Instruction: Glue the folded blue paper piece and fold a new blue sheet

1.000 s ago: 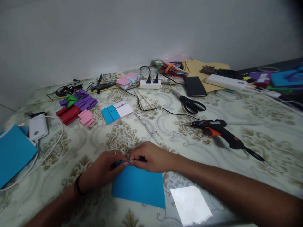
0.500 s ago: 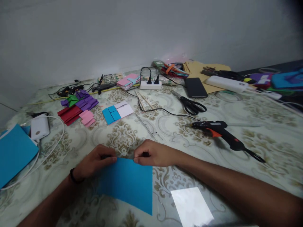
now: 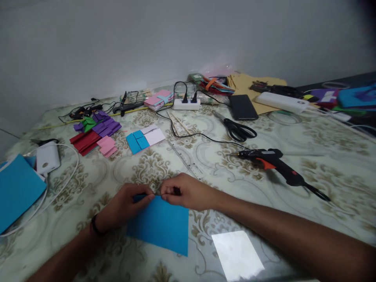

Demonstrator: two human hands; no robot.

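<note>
A sheet of blue paper point(image 3: 164, 227) is pinched along its far edge by both hands. My left hand point(image 3: 129, 201), with a dark band at the wrist, grips that edge between thumb and fingers. Close beside it, my right hand point(image 3: 180, 192) pinches the same edge, fingers curled. The rest of the sheet hangs toward me over the patterned tablecloth point(image 3: 163, 270). Just beyond the hands lies a clear ruler point(image 3: 183, 158). To the right of the paper is a bright white square patch point(image 3: 237, 254); I cannot tell whether it is a sheet or reflected light.
A glue gun point(image 3: 270, 158) and black-handled scissors point(image 3: 239, 129) lie on the right. Folded blue-and-white paper point(image 3: 145, 139), pink paper point(image 3: 107, 147) and red paper point(image 3: 85, 141) sit ahead left. A white power bank point(image 3: 47, 156), more blue paper point(image 3: 20, 192) and a power strip point(image 3: 187, 104) are around.
My hands have come closer together along the paper's far edge, the left shifting right and the right slightly left. The sheet's near edge has moved away from me.
</note>
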